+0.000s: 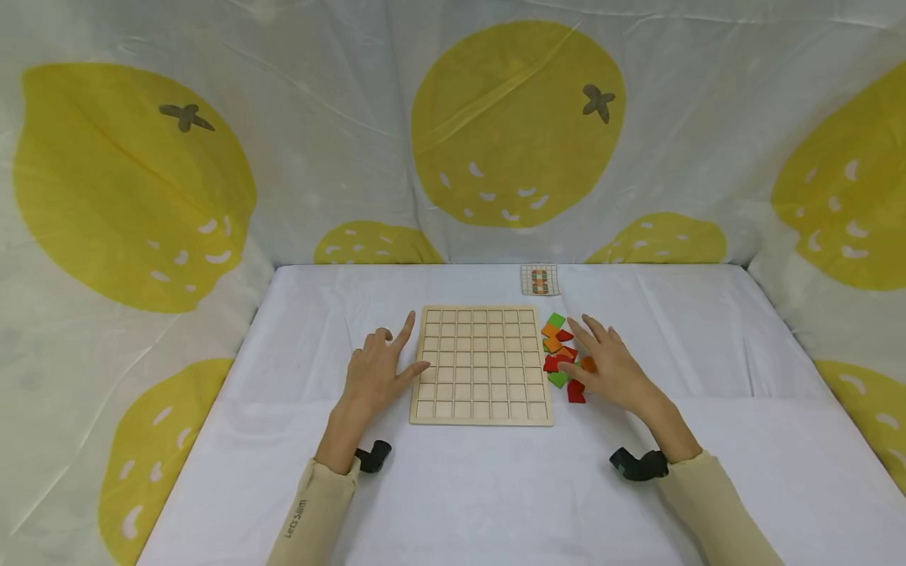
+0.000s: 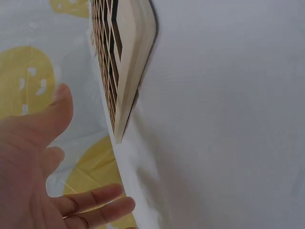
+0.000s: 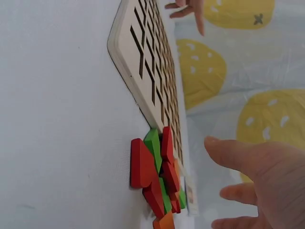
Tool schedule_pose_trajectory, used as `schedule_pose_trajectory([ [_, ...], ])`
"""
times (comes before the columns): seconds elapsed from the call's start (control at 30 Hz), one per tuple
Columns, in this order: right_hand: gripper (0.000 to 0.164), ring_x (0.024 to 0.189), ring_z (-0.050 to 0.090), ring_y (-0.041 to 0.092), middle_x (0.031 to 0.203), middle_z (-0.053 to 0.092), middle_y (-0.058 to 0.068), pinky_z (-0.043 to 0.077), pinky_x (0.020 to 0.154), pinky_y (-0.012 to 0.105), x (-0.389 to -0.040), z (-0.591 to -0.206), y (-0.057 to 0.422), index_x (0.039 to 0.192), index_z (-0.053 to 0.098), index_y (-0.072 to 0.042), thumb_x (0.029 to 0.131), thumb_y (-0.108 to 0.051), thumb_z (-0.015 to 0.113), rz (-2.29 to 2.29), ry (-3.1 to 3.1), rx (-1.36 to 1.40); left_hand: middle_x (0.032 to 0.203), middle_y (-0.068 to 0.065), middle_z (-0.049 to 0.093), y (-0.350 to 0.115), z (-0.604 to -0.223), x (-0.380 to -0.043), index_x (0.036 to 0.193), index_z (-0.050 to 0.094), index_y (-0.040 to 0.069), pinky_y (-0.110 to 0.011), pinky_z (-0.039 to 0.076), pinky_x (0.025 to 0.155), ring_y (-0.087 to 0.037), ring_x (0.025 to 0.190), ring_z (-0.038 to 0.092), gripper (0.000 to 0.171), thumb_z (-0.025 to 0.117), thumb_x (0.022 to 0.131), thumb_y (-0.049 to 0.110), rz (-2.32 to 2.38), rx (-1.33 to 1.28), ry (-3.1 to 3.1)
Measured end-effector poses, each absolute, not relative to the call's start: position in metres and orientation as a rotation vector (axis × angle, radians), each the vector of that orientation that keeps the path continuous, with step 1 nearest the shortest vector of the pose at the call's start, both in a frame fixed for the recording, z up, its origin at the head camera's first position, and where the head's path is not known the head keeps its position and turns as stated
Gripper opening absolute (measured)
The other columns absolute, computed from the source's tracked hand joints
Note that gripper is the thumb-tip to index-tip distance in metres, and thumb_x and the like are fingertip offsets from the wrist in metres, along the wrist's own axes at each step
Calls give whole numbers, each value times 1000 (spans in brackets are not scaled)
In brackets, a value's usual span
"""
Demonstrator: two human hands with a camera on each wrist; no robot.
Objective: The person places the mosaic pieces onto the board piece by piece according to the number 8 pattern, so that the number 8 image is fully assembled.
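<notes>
A pale wooden board (image 1: pixel 481 367) with a grid of square recesses lies flat on the white cloth. My left hand (image 1: pixel 377 368) is at its left side, thumb over the edge and index finger stretched forward, holding nothing; the left wrist view shows the fingers (image 2: pixel 100 194) spread. Over the pile of red, green and orange pieces (image 1: pixel 559 363) at the board's right edge hovers my right hand (image 1: pixel 614 369), fingers spread and partly covering some pieces. In the right wrist view the red piece (image 3: pixel 141 164) lies below the thumb, apart from it.
A small card (image 1: pixel 540 280) with a colored grid pattern lies behind the board, toward its right. Behind the table hangs a cloth (image 1: pixel 340 141) printed with lemons. Black wrist cameras (image 1: pixel 640 464) sit below both hands.
</notes>
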State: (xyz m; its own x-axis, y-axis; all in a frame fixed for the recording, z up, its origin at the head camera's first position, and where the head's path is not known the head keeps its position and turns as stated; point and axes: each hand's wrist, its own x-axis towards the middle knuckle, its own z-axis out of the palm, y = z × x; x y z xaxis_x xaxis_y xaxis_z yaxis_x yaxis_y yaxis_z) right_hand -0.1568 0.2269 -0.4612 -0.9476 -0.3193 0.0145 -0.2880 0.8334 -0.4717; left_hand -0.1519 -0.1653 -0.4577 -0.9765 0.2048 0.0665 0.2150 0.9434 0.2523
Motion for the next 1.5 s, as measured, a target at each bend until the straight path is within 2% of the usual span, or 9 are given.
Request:
schedule_pose_trajectory([
  [0.13,74,146,35,52,163,32,28,24,118,72,-159,-462,232,156,45,-5,96,-38,73,-761,2963,-482,104,-20,55,-168,-460,-153,167,22,26,-38,47,61,-25,78,51,93,71,93,54,-470,-327,-3132],
  [0.3,63,124,55,40,147,48,24,42,103,62,-159,-464,237,148,57,-5,93,-30,78,-846,2983,-457,111,-27,69,-171,-461,-153,166,22,28,-44,54,66,-29,75,63,100,78,86,51,-565,-320,-3228],
  [0.43,54,114,53,36,131,54,21,48,90,50,-159,-465,238,141,64,-5,92,-25,79,-907,2968,-450,87,-20,73,-172,-462,-153,166,23,28,-39,50,62,-24,71,61,103,81,83,50,-608,-317,-3276],
  [0.53,50,105,52,33,123,56,21,47,81,39,-158,-467,240,137,67,-5,91,-21,80,-947,2946,-452,64,-7,59,-173,-463,-153,166,24,27,-33,41,58,-18,62,48,102,80,84,49,-650,-316,-3301],
  [0.7,48,85,51,24,109,57,18,39,65,25,-160,-471,242,133,70,-4,90,-18,82,-998,2909,-479,69,-2,61,-175,-463,-154,165,29,25,-32,40,61,-16,66,50,96,78,86,50,-689,-333,-3318],
  [0.8,44,76,47,18,94,55,12,36,60,23,-162,-475,243,130,73,-5,88,-18,83,-996,2893,-506,69,-2,61,-175,-463,-154,163,33,25,-33,41,64,-16,68,51,92,77,87,50,-700,-345,-3330],
  [1.1,39,66,41,15,67,46,-3,30,57,24,-164,-480,243,123,78,-13,85,-23,86,-990,2890,-447,59,3,39,-174,-461,-155,161,37,28,-28,32,56,-13,60,34,88,79,86,46,-799,-320,-3326],
  [1.27,38,58,36,15,59,35,-4,25,53,24,-165,-482,239,120,80,-15,84,-26,87,-1002,2889,-347,55,4,36,-174,-460,-153,161,38,28,-28,33,56,-12,57,35,89,79,85,45,-834,-293,-3329],
  [1.5,36,60,38,16,57,33,-5,25,53,23,-166,-484,234,116,81,-13,83,-26,88,-1021,2902,-273,56,3,41,-174,-460,-153,160,39,29,-28,35,56,-13,56,40,89,81,83,44,-858,-258,-3326],
])
